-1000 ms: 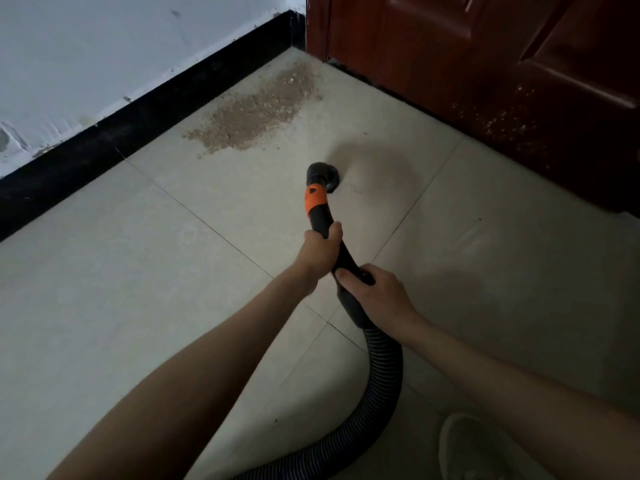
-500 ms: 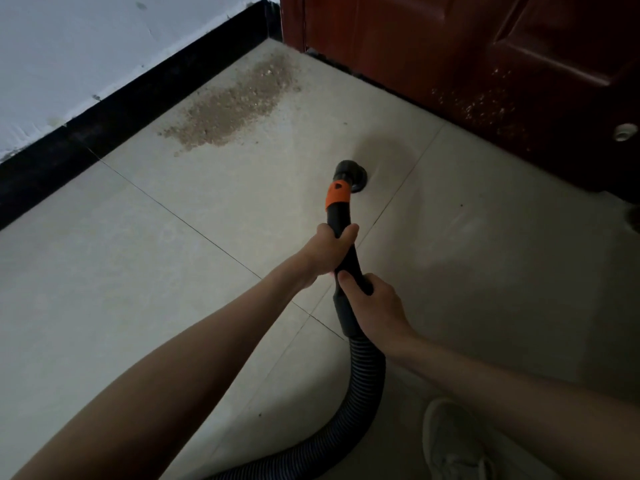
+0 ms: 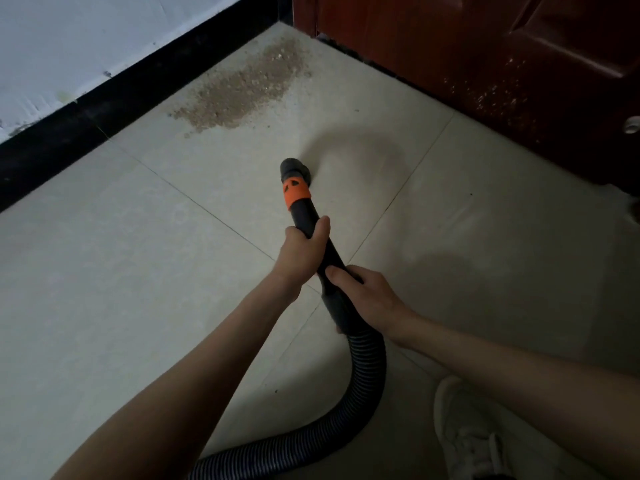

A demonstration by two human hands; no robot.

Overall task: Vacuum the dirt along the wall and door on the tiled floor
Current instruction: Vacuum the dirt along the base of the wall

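Note:
A black vacuum wand with an orange collar [image 3: 295, 192] ends in a round nozzle [image 3: 294, 168] resting on the pale tiled floor [image 3: 138, 254]. My left hand [image 3: 301, 252] grips the wand just below the collar. My right hand [image 3: 363, 296] grips it lower down, where the ribbed hose [image 3: 367, 382] begins and curls back toward me. A patch of brown dirt [image 3: 242, 91] lies beyond the nozzle, near the corner where the black skirting [image 3: 114, 98] meets the dark red door [image 3: 467, 64]. Fine specks [image 3: 495, 95] dot the door's lower panel.
The white wall [image 3: 86, 39] runs along the left above the skirting. A small round door stop [image 3: 632, 125] sits at the right edge. My white shoe [image 3: 464, 431] stands on the floor at the bottom right, beside the hose.
The nozzle has swung left across the tile, back toward the dirt patch. Both hands keep the same hold on the wand, and the camera view shifted a little.

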